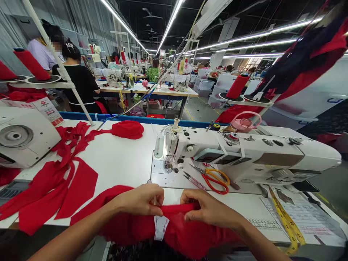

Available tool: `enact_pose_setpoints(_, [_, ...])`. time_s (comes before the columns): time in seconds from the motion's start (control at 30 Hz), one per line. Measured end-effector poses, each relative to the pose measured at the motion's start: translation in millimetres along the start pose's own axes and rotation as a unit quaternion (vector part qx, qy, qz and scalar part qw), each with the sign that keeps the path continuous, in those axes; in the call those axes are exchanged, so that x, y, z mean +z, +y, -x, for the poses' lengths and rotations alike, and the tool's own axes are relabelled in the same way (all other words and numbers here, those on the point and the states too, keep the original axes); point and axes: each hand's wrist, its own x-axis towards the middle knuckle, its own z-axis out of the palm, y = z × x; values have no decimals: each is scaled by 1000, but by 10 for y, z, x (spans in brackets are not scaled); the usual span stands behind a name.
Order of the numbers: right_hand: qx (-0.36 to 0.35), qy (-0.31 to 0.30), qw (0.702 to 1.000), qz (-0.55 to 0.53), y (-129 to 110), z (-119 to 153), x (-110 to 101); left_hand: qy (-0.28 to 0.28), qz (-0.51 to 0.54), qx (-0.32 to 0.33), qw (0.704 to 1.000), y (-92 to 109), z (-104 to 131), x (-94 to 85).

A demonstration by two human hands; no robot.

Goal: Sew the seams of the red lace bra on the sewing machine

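My left hand point(148, 199) pinches the top edge of a red garment point(179, 232) at the front edge of the white table. To its right, my right hand point(199, 206) is closed on the same edge, so a short folded stretch of red cloth spans between the two hands. A small white label point(161, 227) with red edging hangs just below my left fingertips. The garment droops over the table edge toward my lap. Beyond the hands stands a white sewing machine point(244, 152), its needle area point(168, 166) lit.
Scissors with orange and red handles point(217, 181) and small thread snips point(194, 180) lie on the machine bed. Red cloth pieces point(78, 185) spread at left beside another machine point(27, 136). A yellow tape measure point(288, 221) hangs at right. People sit farther back.
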Motion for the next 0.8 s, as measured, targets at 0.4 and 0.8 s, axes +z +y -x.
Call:
enact_pose_setpoints(0.4, [-96,166,968,164,251,186,-169,127,-81,-27,988,-290,563,-420])
enact_pose_setpoints(0.8, [-265,261,769,520,301,590,53,344,-463,163,800,-365,1119,234])
